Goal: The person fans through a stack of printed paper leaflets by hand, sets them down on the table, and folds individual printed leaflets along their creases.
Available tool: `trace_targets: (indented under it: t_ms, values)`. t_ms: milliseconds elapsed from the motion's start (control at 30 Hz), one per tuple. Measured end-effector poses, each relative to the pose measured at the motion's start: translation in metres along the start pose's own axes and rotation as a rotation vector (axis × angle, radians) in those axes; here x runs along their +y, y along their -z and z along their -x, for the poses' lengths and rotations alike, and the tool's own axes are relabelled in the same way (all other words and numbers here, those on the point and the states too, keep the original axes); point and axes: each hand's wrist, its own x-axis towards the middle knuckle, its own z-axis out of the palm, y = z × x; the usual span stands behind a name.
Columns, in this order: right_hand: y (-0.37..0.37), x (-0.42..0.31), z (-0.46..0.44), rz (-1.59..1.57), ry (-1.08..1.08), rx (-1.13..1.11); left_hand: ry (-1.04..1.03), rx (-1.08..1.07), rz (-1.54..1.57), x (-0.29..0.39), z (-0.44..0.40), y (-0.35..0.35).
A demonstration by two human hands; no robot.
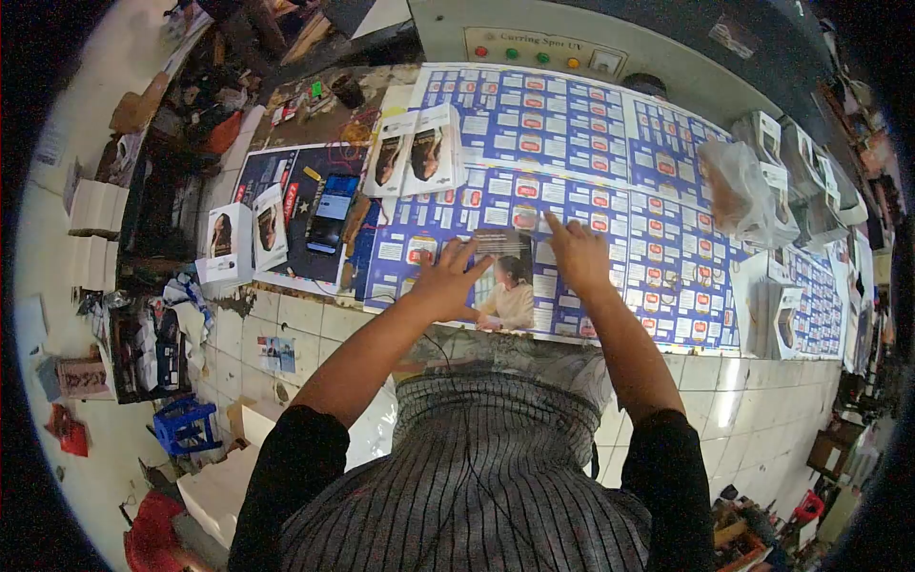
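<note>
A printed leaflet (507, 296) with a photo of a person on it lies on the blue printed sheets (658, 229) at the table's near side. My left hand (444, 284) rests with fingers spread over the leaflet's left edge, its fingertips touching the paper. Just right of the leaflet, my right hand (580, 255) is over the blue sheets with its index finger stretched forward; nothing shows in it. Part of the leaflet's left side is hidden under my left hand.
Stacks of white leaflets (431, 157) lie at the back left, with more leaflets (227, 243) farther left. A smartphone (334, 212) lies on a dark poster. Clear plastic bags (739, 181) and packed bundles (805, 167) stand on the right. A machine panel (543, 52) borders the back.
</note>
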Motion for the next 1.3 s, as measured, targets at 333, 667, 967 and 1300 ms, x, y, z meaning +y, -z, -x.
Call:
trace_targets:
  t_ms: [333, 667, 967, 1300]
  values:
    - [0.112, -0.041, 0.075, -0.998, 0.318, -0.465, -0.008, 0.029, 0.260, -0.018, -0.006, -0.019]
    - [0.141, -0.049, 0.225, -1.509, 0.776, -0.948, -0.082, 0.462, 0.537, -0.043, -0.001, -0.018]
    - [0.129, -0.033, 0.229, -1.562, 0.937, -1.016, -0.076, 0.560, 0.386, -0.046, 0.017, -0.016]
    - [0.094, -0.019, 0.174, -1.155, -0.056, -0.471, -0.219, 0.308, 0.251, -0.010, 0.027, -0.028]
